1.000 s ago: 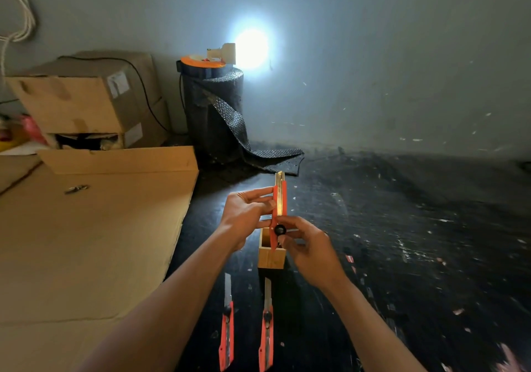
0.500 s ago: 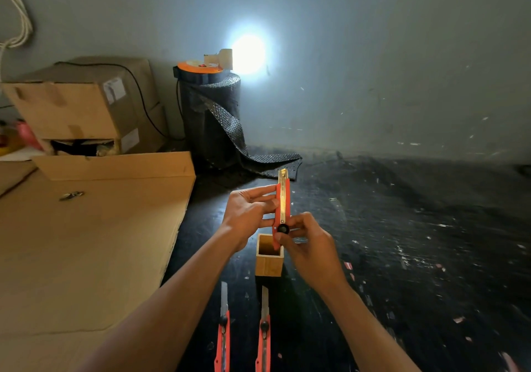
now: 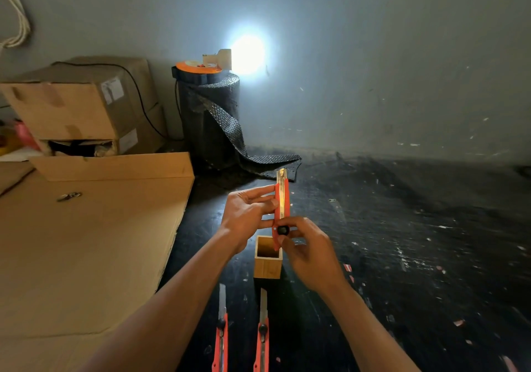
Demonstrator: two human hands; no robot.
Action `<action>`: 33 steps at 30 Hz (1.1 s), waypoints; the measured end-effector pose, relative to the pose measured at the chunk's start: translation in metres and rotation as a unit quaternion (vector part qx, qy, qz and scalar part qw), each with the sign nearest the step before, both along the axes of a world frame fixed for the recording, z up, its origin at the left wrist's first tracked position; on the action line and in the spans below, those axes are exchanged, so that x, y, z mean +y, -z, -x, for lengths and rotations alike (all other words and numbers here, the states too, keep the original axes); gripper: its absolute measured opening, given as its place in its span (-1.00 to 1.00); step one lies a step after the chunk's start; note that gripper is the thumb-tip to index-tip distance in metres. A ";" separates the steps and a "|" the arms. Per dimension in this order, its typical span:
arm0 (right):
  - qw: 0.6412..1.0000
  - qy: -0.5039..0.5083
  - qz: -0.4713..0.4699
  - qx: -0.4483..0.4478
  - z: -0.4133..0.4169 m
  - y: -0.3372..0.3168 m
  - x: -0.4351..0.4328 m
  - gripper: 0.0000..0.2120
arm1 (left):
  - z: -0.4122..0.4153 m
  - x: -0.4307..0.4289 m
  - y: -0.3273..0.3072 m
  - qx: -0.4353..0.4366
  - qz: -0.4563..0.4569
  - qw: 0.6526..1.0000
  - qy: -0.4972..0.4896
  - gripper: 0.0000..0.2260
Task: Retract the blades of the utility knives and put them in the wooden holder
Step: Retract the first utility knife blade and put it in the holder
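An orange utility knife (image 3: pixel 281 199) is held upright above the wooden holder (image 3: pixel 267 265), pinched between left hand (image 3: pixel 247 213) fingers and right hand (image 3: pixel 309 252) fingertips.

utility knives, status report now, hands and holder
Left hand and right hand grip one utility knife upright above empty wooden holder. Two knives floor-side, blades out. Nothing blocking.
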State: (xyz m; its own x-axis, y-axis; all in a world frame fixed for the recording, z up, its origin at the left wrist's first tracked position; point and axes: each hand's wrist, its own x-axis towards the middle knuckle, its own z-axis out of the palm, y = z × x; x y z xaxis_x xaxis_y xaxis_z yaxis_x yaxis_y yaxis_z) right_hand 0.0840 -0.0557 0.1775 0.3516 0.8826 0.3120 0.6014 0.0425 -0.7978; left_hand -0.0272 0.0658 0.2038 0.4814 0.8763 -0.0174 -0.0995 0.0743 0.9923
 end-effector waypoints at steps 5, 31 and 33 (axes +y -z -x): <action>0.999 0.004 0.008 0.040 0.001 -0.002 0.001 -0.78 | 0.001 -0.001 0.000 -0.001 0.004 1.000 0.000 -0.72; 0.987 0.027 -0.014 0.160 -0.022 0.009 0.034 -0.83 | -0.004 0.005 0.023 -0.020 0.038 0.999 0.008 -0.73; 0.986 0.021 -0.006 0.167 -0.029 0.012 0.044 -0.77 | -0.006 0.009 0.030 -0.014 0.044 0.999 0.002 -0.76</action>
